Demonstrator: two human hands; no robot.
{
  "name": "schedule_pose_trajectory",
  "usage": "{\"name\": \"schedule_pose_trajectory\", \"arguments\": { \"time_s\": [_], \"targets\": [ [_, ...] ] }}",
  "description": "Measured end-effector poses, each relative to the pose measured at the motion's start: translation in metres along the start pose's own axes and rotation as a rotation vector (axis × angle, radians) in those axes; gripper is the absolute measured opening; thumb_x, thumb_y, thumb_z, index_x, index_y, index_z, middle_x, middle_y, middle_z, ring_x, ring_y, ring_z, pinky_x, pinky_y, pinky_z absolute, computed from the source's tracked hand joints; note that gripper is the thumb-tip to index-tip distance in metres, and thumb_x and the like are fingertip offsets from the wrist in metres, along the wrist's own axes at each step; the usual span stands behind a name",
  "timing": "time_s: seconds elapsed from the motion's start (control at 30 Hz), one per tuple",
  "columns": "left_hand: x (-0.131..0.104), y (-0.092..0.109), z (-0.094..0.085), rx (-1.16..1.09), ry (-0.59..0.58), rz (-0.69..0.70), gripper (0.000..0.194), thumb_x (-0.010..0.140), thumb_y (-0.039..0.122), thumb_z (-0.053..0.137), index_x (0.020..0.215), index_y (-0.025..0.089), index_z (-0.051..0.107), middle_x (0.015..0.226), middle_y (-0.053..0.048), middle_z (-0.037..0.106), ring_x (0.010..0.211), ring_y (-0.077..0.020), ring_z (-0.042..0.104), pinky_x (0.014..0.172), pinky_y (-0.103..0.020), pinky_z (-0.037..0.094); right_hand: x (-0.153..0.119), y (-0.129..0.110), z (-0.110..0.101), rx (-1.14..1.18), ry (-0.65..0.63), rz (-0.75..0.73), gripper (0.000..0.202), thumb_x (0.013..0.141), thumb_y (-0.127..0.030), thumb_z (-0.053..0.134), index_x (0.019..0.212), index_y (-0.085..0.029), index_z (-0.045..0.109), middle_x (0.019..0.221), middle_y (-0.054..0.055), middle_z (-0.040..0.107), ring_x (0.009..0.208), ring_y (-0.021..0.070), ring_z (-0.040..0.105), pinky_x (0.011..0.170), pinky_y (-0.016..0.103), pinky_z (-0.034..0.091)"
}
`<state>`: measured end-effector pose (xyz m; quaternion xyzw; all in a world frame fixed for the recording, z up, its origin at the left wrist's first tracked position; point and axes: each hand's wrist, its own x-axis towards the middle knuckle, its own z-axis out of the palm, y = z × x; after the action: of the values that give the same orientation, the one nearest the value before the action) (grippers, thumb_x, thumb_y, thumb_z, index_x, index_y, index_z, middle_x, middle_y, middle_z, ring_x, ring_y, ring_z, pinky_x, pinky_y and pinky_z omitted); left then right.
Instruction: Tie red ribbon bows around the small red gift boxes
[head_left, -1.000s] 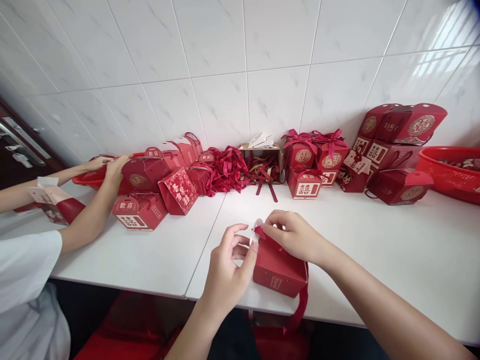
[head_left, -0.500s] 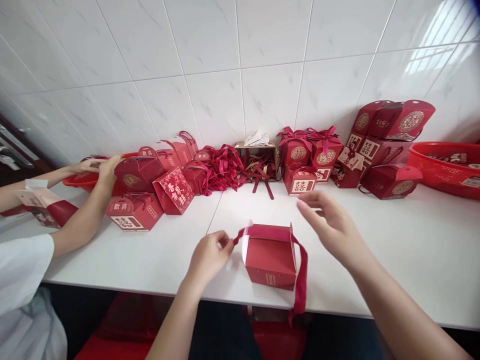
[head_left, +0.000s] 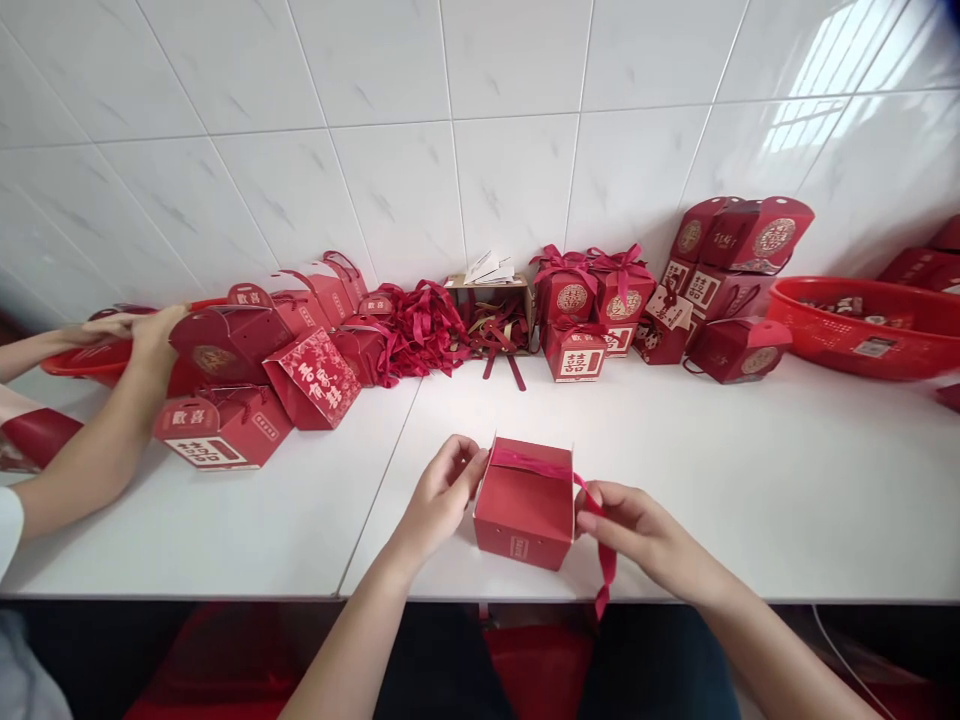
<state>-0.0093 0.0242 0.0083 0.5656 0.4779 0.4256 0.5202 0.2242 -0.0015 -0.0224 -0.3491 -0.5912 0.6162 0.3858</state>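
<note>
A red box (head_left: 523, 505) sits near the front edge of the white table. A dark red ribbon (head_left: 606, 565) crosses its top and hangs down past its right side. My left hand (head_left: 448, 490) is at the box's upper left corner, fingers curled and pressed together; the ribbon end there is hidden. On the right side, my right hand (head_left: 626, 520) pinches the ribbon between thumb and fingers close to the box wall.
Behind are a ribbon pile (head_left: 427, 325), an open carton of strips (head_left: 491, 315), bow-topped boxes (head_left: 574, 300) and stacked boxes (head_left: 742, 240). Red baskets (head_left: 862, 335) stand at both sides. Another person's arm (head_left: 112, 440) reaches in at left, beside more boxes (head_left: 225, 425).
My right hand has come down from above the table to the ribbon on the box's right side. My left hand has moved up against the box. The view has shifted right.
</note>
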Motion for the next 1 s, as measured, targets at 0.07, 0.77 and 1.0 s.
{"name": "schedule_pose_trajectory", "arguments": {
  "time_s": [0.07,0.77,1.0],
  "targets": [
    [0.0,-0.001,-0.005,0.001,-0.059,-0.036,0.035,0.087,0.051,0.053,0.073,0.018,0.05,0.064,0.005,0.041,0.055,-0.008,0.034,0.049,-0.02,0.028,0.001,-0.001,-0.009,0.157,0.039,0.019,0.031,0.087,-0.039,0.062,0.072,-0.021,0.043,0.063,-0.004,0.052,0.06,0.0111,0.05,0.061,0.025,0.04],
    [0.004,-0.016,-0.026,0.174,-0.162,-0.089,0.042,0.083,0.046,0.057,0.06,0.019,0.035,0.06,0.006,0.027,0.057,-0.0099,0.025,0.055,-0.025,0.022,0.014,0.004,-0.026,-0.33,0.218,0.019,0.03,0.094,-0.051,0.042,0.104,-0.024,0.049,0.051,-0.01,0.029,0.047,0.0092,0.021,0.046,0.023,0.019],
    [0.001,-0.023,-0.025,0.119,-0.153,-0.131,0.032,0.081,0.048,0.059,0.07,0.019,0.052,0.072,0.001,0.047,0.067,-0.0146,0.042,0.064,-0.025,0.032,0.012,0.024,-0.027,-0.539,0.351,-0.116,0.023,0.094,-0.045,0.046,0.105,-0.024,0.045,0.071,-0.003,0.048,0.061,0.0137,0.045,0.056,0.027,0.037]
  ]
}}
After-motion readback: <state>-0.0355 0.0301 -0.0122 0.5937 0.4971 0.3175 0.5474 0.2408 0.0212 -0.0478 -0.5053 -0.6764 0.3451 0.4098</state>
